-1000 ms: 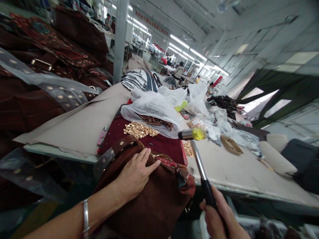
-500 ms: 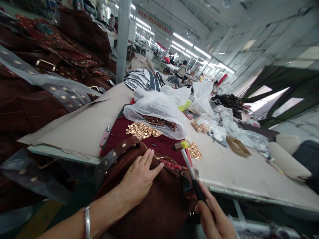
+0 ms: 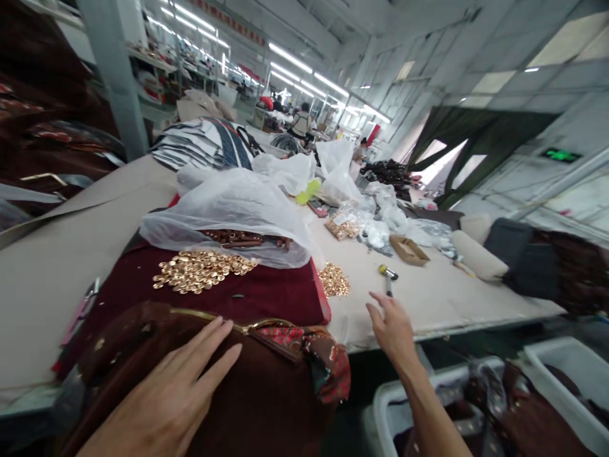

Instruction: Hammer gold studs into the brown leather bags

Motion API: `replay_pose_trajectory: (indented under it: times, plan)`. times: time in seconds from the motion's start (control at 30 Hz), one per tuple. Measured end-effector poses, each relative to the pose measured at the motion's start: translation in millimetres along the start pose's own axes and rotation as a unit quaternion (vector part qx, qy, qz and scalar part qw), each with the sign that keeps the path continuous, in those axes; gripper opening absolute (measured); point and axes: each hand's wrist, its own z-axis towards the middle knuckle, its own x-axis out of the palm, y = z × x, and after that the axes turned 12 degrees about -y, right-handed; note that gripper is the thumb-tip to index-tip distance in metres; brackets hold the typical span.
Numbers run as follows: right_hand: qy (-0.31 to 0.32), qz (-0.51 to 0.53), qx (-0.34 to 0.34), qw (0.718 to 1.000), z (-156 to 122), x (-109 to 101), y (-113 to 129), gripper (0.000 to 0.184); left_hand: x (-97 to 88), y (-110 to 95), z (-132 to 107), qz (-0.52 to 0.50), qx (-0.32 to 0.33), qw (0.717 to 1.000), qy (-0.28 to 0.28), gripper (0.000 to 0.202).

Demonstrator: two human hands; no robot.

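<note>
My left hand (image 3: 176, 381) lies flat on a brown leather bag (image 3: 271, 406), fingers stretched toward its brass zipper (image 3: 245, 329). Red patterned lining (image 3: 330, 368) bulges from the zipper's right end. Over the table's front edge, my right hand (image 3: 392, 327) has its fingers apart. Just beyond its fingertips, a hammer (image 3: 389, 279) with a yellow-ended head lies on the table, the lower part of its handle hidden by the hand. Gold-coloured metal studs (image 3: 197, 271) are heaped on a dark red cloth (image 3: 280, 295) behind the bag.
Behind the studs lies a clear plastic bag (image 3: 228, 206) with brown leather pieces. Smaller gold parts (image 3: 334, 279) sit beside the cloth. A cardboard tray (image 3: 408, 250) stands farther right. White bins (image 3: 383, 406) are below the table at right; a metal post (image 3: 111, 76) rises at left.
My right hand has moved right and let go of the hammer, which now lies on the table. My left hand stays on the bag. The view has turned right.
</note>
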Motion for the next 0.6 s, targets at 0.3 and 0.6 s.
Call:
replay_pose_trajectory:
  times: [0.3,0.6]
  plan:
    - [0.096,0.055,-0.032,0.993,14.6,54.3,48.1,0.038,-1.9,-6.2,26.1,-0.056,-0.097,0.984,0.137,0.056]
    - [0.091,0.017,-0.048,0.995,18.9,56.1,37.9,0.047,-31.5,-0.2,29.5,-0.066,-0.08,0.992,0.07,0.043]
